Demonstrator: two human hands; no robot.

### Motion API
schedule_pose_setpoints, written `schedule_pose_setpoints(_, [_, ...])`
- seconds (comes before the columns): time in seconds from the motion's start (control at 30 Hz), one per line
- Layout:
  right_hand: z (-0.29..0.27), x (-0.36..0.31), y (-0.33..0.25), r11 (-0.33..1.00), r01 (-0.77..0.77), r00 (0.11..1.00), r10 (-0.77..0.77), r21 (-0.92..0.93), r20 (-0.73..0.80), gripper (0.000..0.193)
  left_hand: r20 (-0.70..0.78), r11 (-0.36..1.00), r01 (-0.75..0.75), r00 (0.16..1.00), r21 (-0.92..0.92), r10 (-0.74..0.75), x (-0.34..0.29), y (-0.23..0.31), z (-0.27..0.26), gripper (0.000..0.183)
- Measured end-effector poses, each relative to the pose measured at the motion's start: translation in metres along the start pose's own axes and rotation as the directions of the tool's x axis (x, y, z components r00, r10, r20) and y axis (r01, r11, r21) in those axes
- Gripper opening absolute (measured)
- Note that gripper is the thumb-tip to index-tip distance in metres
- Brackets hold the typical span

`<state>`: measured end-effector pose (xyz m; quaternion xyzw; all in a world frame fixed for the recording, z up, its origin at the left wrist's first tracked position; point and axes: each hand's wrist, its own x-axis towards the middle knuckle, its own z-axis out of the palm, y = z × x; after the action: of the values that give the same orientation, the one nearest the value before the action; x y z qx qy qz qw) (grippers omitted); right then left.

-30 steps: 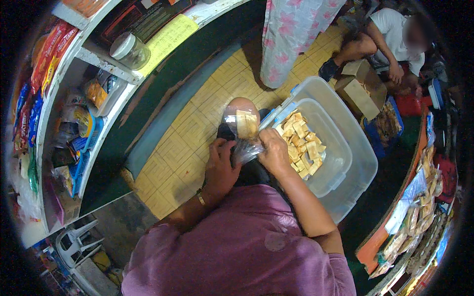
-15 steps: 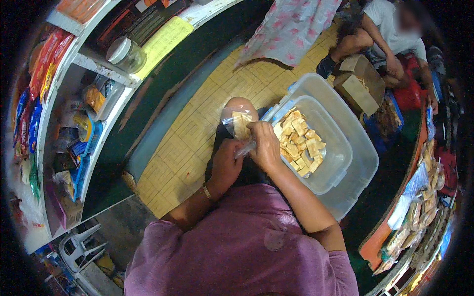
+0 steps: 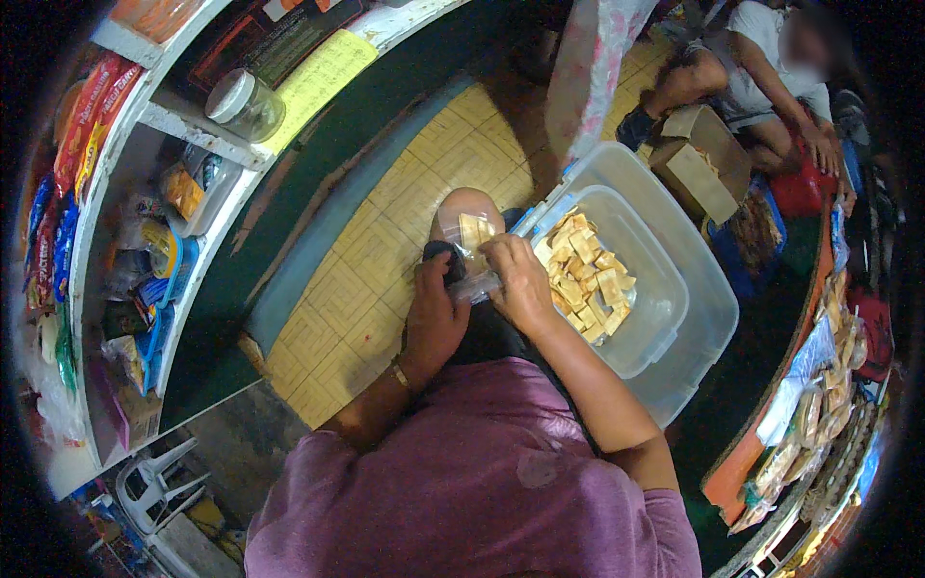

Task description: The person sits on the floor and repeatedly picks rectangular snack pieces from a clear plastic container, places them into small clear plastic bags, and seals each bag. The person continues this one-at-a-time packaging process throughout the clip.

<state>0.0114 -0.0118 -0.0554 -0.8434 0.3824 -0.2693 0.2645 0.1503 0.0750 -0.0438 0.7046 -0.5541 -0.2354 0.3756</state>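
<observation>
A small clear plastic bag [image 3: 472, 241] with tan square pieces inside rests on my knee. My left hand [image 3: 436, 308] grips the bag's lower end from the left, beside a dark object. My right hand [image 3: 515, 279] pinches the bag's opening from the right. Just right of both hands stands a clear plastic tub [image 3: 647, 318] holding several loose tan square crackers [image 3: 583, 275], nested in a larger grey tub [image 3: 708, 318].
A white shelf [image 3: 125, 183] with a jar [image 3: 246, 101] and snack packets runs along the left. Another person [image 3: 761, 72] sits at the upper right beside a cardboard box [image 3: 699, 164]. Packaged goods [image 3: 819, 385] line the right edge. The floor is yellow tile.
The bag has stayed on my knee while my right hand shifted slightly down along it. The view has tilted a little; the person at the upper right moved.
</observation>
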Motion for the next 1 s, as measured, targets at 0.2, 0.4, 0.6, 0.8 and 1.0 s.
schedule_pose_setpoints(0.2, [0.004,0.001,0.005,0.972,0.212,0.977,-0.214,-0.097,-0.011,0.046,0.139,0.963,0.252,0.954,0.096,-0.264,0.008,0.001,-0.007,0.059])
schedule_pose_setpoints(0.4, [0.014,0.008,0.003,0.989,0.038,0.997,-0.027,-0.142,0.076,0.036,-0.073,0.996,0.009,0.997,0.085,-0.003,0.009,-0.009,0.001,0.056])
schedule_pose_setpoints(0.6, [0.007,0.015,0.003,0.944,0.186,0.982,-0.190,-0.271,0.011,0.037,-0.048,1.000,0.005,0.999,-0.031,-0.006,0.017,-0.017,0.019,0.062])
schedule_pose_setpoints(0.8, [0.006,0.017,-0.003,0.980,0.133,0.988,-0.142,-0.148,-0.057,0.041,-0.136,0.986,-0.021,0.990,0.163,0.044,0.030,-0.022,0.019,0.057])
schedule_pose_setpoints(1.0, [0.007,0.016,-0.002,0.982,0.119,0.985,-0.135,-0.147,-0.109,0.040,-0.148,0.994,0.009,0.989,-0.112,-0.026,0.031,-0.021,0.023,0.056])
